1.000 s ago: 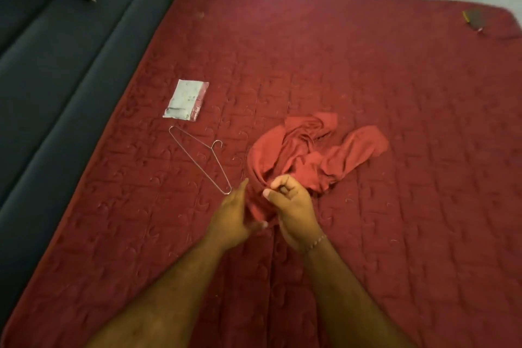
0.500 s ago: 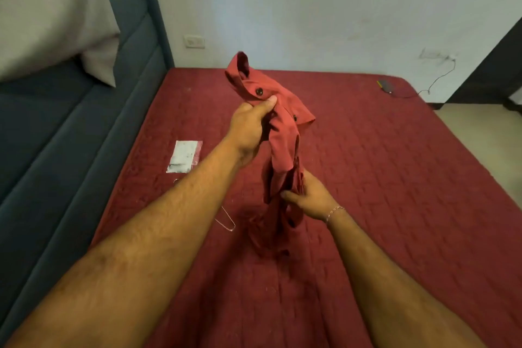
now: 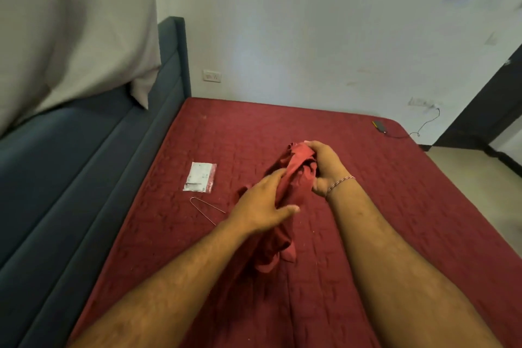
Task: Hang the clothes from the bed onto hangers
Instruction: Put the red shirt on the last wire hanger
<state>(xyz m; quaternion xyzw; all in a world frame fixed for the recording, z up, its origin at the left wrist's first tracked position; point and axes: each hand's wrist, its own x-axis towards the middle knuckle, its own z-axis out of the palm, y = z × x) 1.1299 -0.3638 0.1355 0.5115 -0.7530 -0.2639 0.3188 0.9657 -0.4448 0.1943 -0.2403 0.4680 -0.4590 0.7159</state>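
A red shirt (image 3: 293, 175) hangs bunched in the air above the red quilted bed (image 3: 367, 220). My right hand (image 3: 324, 167) grips its upper end in a closed fist. My left hand (image 3: 262, 203) lies against the shirt's left side with fingers spread and the thumb pressing the cloth; the lower part of the shirt dangles below my left wrist. A thin wire hanger (image 3: 206, 209) lies flat on the bed to the left of my left hand, partly hidden behind my forearm.
A small white and red plastic packet (image 3: 200, 177) lies on the bed beyond the hanger. A dark blue padded headboard (image 3: 84, 192) runs along the left, with a grey pillow (image 3: 70, 37) above. A dark device with a cable (image 3: 380, 126) sits at the far right corner.
My left hand has let go of the shirt's top and dropped to its side. My right hand has moved up to grip the upper end. The shirt is held lower.
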